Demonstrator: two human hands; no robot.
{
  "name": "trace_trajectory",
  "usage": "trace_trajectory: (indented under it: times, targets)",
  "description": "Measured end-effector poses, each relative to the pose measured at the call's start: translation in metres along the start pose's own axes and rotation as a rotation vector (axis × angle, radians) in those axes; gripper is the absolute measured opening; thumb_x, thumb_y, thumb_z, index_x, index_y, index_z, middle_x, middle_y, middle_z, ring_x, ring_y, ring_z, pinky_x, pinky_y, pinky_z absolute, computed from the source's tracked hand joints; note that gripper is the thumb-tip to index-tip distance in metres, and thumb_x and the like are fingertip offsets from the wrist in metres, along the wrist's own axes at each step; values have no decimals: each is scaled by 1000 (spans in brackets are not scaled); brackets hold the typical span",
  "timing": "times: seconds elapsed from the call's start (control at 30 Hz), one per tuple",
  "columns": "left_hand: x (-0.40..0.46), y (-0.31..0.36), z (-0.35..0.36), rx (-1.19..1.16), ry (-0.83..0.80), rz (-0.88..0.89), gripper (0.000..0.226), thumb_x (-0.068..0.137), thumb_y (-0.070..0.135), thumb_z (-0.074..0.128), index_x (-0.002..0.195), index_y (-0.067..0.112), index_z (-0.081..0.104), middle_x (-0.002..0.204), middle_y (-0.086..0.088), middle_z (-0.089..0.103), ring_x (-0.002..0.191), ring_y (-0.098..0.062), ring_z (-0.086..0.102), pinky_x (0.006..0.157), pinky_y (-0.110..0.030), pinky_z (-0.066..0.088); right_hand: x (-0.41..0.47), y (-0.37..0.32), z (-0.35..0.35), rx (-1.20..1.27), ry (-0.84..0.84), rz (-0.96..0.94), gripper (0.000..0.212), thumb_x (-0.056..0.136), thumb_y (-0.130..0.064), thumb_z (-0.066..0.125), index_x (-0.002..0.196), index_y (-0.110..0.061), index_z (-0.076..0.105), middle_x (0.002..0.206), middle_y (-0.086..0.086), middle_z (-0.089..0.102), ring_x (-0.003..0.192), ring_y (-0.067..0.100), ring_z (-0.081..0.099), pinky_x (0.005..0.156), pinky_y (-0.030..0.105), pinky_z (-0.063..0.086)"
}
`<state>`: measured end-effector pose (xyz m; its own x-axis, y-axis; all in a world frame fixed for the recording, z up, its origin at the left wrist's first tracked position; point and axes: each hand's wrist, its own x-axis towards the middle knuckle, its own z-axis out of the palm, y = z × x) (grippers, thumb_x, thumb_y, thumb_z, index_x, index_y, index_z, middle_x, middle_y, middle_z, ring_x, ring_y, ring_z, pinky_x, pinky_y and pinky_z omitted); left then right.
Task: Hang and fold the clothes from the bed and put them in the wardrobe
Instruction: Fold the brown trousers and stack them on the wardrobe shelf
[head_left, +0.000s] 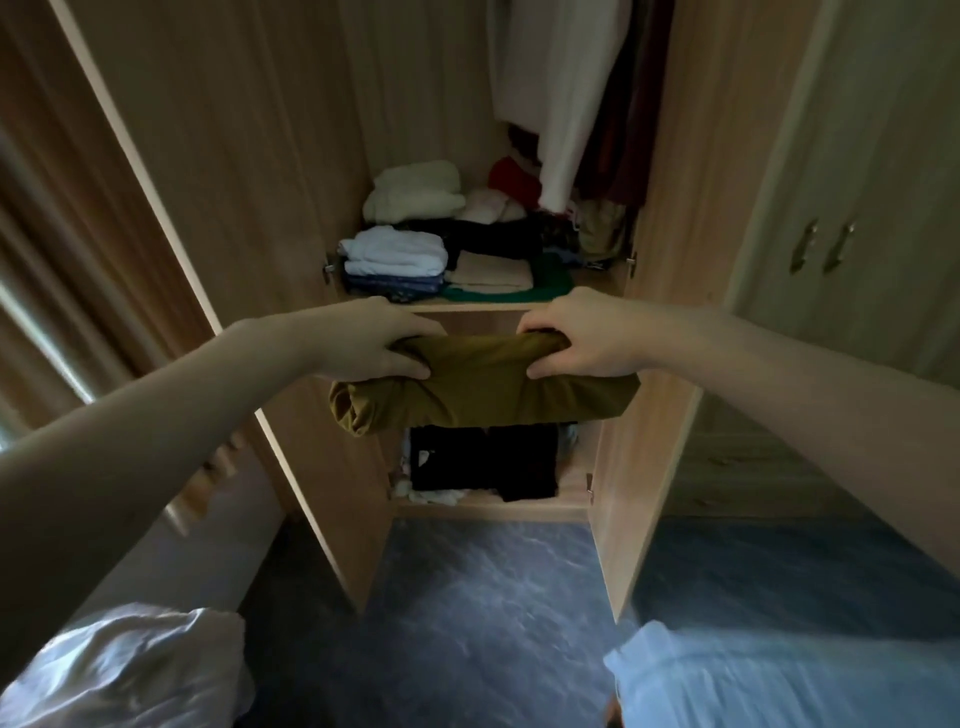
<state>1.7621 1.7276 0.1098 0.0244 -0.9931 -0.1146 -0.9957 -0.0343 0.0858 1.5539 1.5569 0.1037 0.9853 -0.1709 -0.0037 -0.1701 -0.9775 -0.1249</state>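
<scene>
I hold the folded olive garment (483, 384) in the air before the open wardrobe (670, 218), its long axis running left to right, level with the shelf edge. My left hand (374, 340) grips its left end, my right hand (582, 335) its right, fingers curled into the cloth.

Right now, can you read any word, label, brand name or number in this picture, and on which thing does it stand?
None: no readable text shows anywhere.
The folded olive garment, held by the left hand and the right hand, is plain.
The black clothes on the lower shelf bear a small white mark, too blurred to read.
The stacked clothes on the upper shelf show no labels.
</scene>
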Motion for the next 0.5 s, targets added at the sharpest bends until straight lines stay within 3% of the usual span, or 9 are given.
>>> trace_trajectory:
  times: [0.07,0.23,0.4,0.5]
  targets:
    - [17,-12,-4,-7,10,-15,24,94,45,55,117,41,53,100,22,60,85,5,54,77,-24,41,19,16,-4,12,-12,-9,27,91,-45,60,113,-30,60,104,-7,60,96,14,53,80,30,44]
    - [49,-45,-5,-24,-4,-40,30,93,45,55,121,34,55,100,19,60,82,13,51,70,-13,38,70,54,-3,31,-49,-55,22,90,-46,59,109,-35,60,103,-10,60,96,13,53,80,30,44]
    - [79,-87,-2,-38,-15,-65,38,91,43,59,126,29,55,111,9,62,88,1,53,76,-13,41,125,80,0,39,-88,-85,20,90,-46,59,108,-36,61,100,-12,61,94,11,54,83,34,48]
    - [99,-121,0,-43,-48,-72,48,87,46,64,131,30,53,117,10,61,98,-6,55,84,-22,45,164,95,4,14,-100,-102,17,90,-46,59,104,-36,61,97,-13,61,91,10,54,83,37,49]
